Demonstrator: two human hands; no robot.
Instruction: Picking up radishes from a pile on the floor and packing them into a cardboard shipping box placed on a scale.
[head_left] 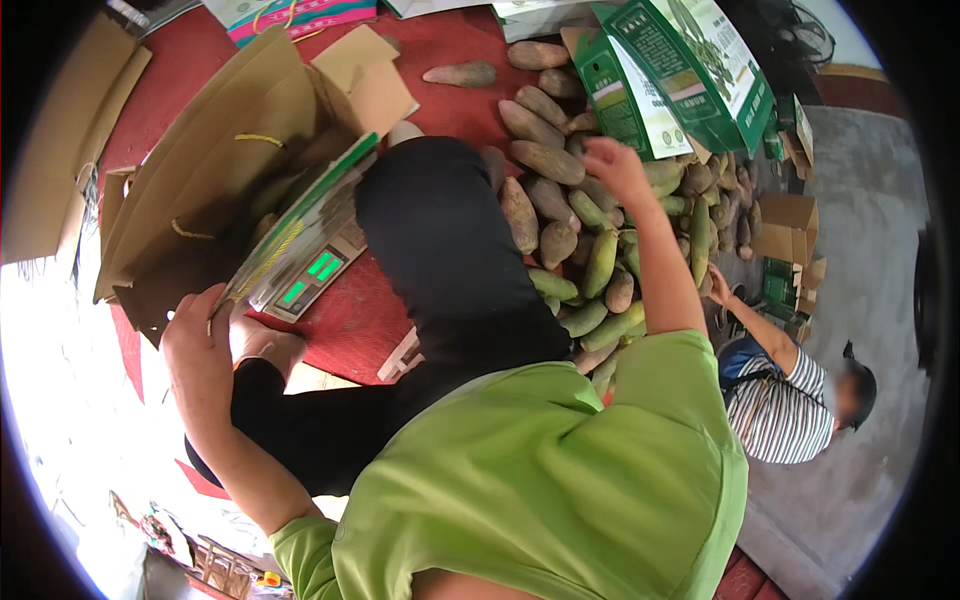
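As the left hand (pixel 198 345) curls at the near edge of the open carton (pixel 190 170), its grip unclear, a tug could tilt the carton against the lit scale (pixel 310 278). Farther right, a nudge from the right hand (pixel 618 172) could set piled tubers (pixel 546 162) rolling; whether its grip holds one cannot be told, and shadow hides the carton's depths.

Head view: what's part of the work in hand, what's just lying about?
Likely in use:
open carton, left hand at its edge
scale, display lit
produce, right hand at it

Likely just lying about:
green-white boxes
brown box, far right
cardboard, far left
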